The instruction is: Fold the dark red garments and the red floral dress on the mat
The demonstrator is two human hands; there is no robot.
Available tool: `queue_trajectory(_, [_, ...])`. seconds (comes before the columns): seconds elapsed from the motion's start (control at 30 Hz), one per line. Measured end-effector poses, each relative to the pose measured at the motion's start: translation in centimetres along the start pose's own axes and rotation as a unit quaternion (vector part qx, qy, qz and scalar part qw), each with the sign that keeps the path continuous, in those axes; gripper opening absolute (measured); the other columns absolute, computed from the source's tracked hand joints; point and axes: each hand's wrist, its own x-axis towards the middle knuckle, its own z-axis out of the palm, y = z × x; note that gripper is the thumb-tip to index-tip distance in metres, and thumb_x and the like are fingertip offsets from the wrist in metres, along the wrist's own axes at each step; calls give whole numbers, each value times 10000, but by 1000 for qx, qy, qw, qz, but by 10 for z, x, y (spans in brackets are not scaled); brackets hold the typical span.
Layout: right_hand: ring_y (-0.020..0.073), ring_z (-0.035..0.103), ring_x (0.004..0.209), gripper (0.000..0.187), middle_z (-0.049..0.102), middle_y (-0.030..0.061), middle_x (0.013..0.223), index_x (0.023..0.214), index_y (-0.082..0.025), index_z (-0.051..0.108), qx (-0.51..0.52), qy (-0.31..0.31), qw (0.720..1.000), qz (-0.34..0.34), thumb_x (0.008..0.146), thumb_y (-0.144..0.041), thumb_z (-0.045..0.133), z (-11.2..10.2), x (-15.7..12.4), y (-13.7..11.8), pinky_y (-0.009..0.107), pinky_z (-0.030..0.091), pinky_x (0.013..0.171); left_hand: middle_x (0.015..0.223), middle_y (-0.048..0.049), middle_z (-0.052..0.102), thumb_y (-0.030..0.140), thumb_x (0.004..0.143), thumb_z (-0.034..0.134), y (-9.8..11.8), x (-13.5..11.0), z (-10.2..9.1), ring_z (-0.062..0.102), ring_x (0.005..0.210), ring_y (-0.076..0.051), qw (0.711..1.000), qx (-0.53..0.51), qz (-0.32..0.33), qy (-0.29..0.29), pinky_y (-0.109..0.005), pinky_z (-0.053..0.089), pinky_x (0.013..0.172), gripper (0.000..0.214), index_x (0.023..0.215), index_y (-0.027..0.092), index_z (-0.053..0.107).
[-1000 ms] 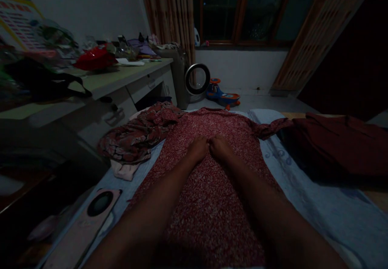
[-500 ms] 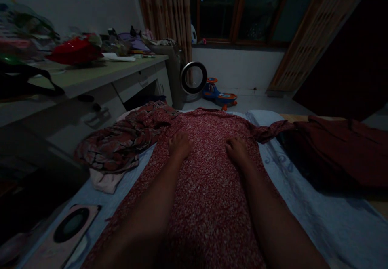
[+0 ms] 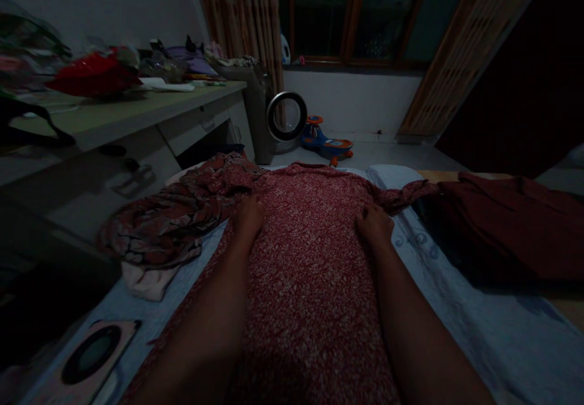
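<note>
Head: left hand (image 3: 249, 218), right hand (image 3: 375, 227) flat on dress (image 3: 310, 283)

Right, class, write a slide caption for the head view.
Left hand and right hand flat, apart, on a red speckled garment over a pale sheet.

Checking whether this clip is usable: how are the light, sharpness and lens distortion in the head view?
Head view: very dim; the red garment and the left hand and right hand flat on it are just readable, the far right sinks into black. Clutter on the desk at left looks smeared; the wide lens tilts the curtain on the right outward.
</note>
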Motion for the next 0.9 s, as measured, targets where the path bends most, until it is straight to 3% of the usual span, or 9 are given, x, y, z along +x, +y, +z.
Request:
queue_trajectory(0.07, [332,485,1236,355,573,174,1323,1186,-174,654,15,35,999,-8,904,-302,480,0,-4,-7,497,359,1015,1194,-139,638,190,922,368,-9,4,-8,580,1150,-270,999,2,-22,39,-401,443,1014,390,1186,180,656])
queue_trajectory(0.17, [319,449,1267,390,547,158,1372,1239,-172,623,51,73,992,-89,882,-252,487,3,-7,-21,481,331,1052,1149,-147,631,183,894,421,-18,4,-14,567,1135,-288,997,5,-41,70,-421,438,1009,351,1113,197,695])
queue_trajectory(0.33, [248,481,1249,341,557,122,1369,1190,-170,637,79,1,973,-217,889,-268,507,18,-10,-33,369,342,1072,1392,-131,495,240,868,520,-19,2,-10,411,1305,-389,991,-19,-99,83,-529,403,1017,288,1067,272,725])
queue_trajectory(0.5, [236,535,1177,309,617,122,1276,1165,-174,647,62,-41,974,-213,909,-273,505,25,-10,-32,346,360,1049,1312,-160,558,211,896,435,-22,11,-5,482,1254,-337,997,-27,-77,-1,-501,415,1025,399,1239,216,639])
queue_trajectory(0.67, [239,540,1166,290,630,119,1248,1147,-189,653,62,-41,975,-208,913,-281,510,22,-10,-32,354,366,1031,1480,-176,428,221,904,418,-17,8,-7,436,1301,-368,995,-2,-88,49,-525,400,1031,525,1425,161,432])
queue_trajectory(0.9, [228,545,1154,304,623,112,1258,1172,-193,642,68,-37,975,-209,922,-290,498,21,-11,-32,332,376,1019,1365,-168,510,263,879,511,-19,-3,1,406,1301,-391,986,82,-128,72,-563,363,1008,365,1234,215,581])
